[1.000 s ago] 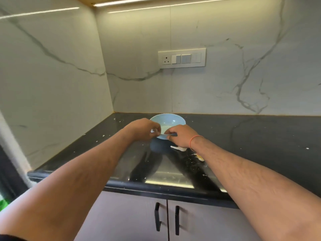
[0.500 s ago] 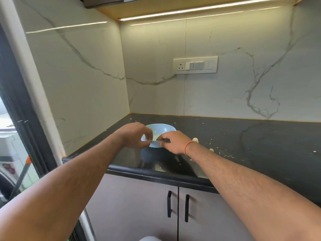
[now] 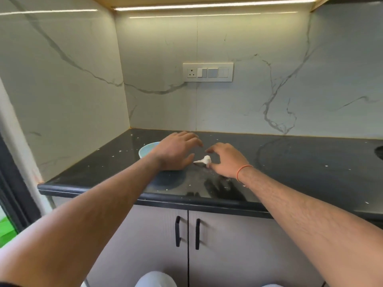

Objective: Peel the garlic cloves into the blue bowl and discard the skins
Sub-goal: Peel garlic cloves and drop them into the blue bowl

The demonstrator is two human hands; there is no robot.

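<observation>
The right hand [image 3: 224,160] hovers over the dark desk [image 3: 300,162] with fingers loosely spread, holding nothing, its thumb side just beside a white garlic piece [image 3: 204,160] lying on the surface. The left hand [image 3: 176,151] is likewise relaxed, fingers extended, holding nothing, just left of the garlic. Behind its wrist sits the blue bowl [image 3: 146,152], partly hidden. Pale skin flecks [image 3: 120,151] dot the desk. A switch panel [image 3: 207,72] sits on the marble wall.

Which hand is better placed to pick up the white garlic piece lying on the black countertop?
Right. The right hand hovers open with its thumb beside the white garlic piece. The left hand is open too, and partly covers the light blue bowl.
</observation>
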